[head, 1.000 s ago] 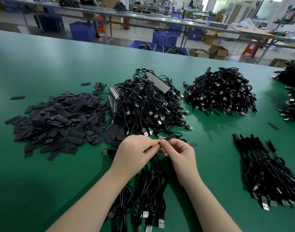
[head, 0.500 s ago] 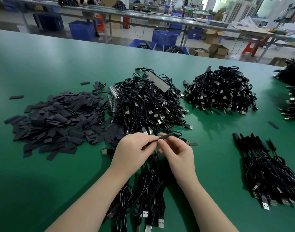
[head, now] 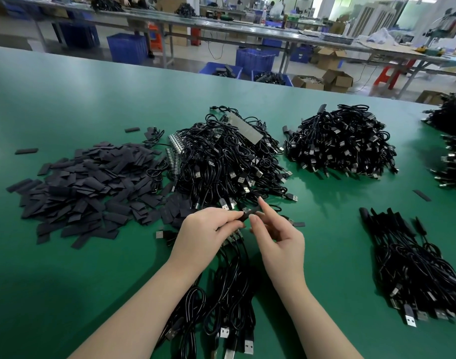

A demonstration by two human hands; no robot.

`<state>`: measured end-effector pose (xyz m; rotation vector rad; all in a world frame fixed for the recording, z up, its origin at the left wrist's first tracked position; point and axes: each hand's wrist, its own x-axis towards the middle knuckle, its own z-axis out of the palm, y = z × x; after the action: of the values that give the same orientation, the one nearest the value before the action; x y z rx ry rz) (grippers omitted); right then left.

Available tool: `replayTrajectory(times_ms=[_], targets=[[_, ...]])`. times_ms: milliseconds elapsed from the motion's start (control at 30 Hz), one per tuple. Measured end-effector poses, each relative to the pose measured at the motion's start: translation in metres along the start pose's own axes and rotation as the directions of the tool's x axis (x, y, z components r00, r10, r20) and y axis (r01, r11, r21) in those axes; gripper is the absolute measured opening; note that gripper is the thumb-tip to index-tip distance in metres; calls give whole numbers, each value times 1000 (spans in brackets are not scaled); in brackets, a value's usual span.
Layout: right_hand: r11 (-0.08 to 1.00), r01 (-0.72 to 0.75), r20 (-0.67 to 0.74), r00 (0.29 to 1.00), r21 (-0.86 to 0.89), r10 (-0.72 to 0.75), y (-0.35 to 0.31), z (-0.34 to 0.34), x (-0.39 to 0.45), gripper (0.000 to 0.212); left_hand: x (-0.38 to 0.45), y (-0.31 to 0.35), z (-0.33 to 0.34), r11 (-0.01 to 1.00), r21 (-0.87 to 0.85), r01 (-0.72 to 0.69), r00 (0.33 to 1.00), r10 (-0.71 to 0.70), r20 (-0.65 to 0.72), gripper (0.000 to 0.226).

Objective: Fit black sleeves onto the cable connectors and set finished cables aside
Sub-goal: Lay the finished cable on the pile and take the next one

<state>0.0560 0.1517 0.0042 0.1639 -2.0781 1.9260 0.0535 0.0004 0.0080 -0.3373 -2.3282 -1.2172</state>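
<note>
We see both forearms reaching in from the bottom edge and meeting over the green table (head: 66, 104). The left hand (head: 203, 234) is knuckles-up, its fingers curled and pinching the near end of a black sleeve (head: 250, 213), with a bunch of cables (head: 229, 294) trailing from under its palm toward us. The right hand (head: 278, 242) is turned palm-left; thumb and a curled finger pinch the sleeve's other end, while the index finger sticks out straight past it. Whether a connector is already inside the sleeve, we cannot tell. Behind the hands lies the centre cable heap (head: 229, 161), just beyond the fingertips, with a flat grey strip on top. A sleeve pile (head: 92, 187) spreads to the left, touching that heap's edge. A second cable heap (head: 343, 143) sits farther back on the right, and a laid-out bundle (head: 415, 260) of cables lies to the right of the right hand, well apart from it. The sleeve is held above the table, between both hands.
</note>
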Motion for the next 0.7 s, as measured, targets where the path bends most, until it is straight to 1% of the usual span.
replayTrajectory(times_ms=[100, 167, 233, 333, 433, 500, 633, 700], targets=[[999, -21, 1, 1000, 24, 21, 1, 1, 1, 48, 1, 0, 1, 1000, -15, 13, 1000, -13, -6, 23], [999, -30, 39, 999, 12, 30, 2, 2, 1, 51, 1, 0, 1, 999, -21, 27, 1000, -28, -15, 23], [999, -35, 83, 996, -6, 35, 3, 2, 1, 53, -1, 1, 1, 1000, -15, 22, 1000, -22, 9, 21], [999, -42, 105, 994, 0, 42, 3, 1, 2, 56, -2, 3, 0, 1000, -14, 25, 1000, -25, 16, 21], [997, -75, 125, 989, 0, 74, 3, 3, 0, 68, 0, 3, 2, 998, 5, 63, 998, -63, -7, 23], [995, -97, 152, 984, 16, 93, 5, 4, -1, 74, 0, 2, 2, 997, 12, 72, 997, -72, 6, 25], [999, -42, 160, 986, -28, 46, 5, 2, -1, 60, -2, 2, 2, 998, 21, 60, 998, -61, 35, 24], [997, -44, 177, 983, -67, 55, 6, 1, 0, 58, -3, 1, 1, 998, 36, 52, 998, -53, 43, 24]])
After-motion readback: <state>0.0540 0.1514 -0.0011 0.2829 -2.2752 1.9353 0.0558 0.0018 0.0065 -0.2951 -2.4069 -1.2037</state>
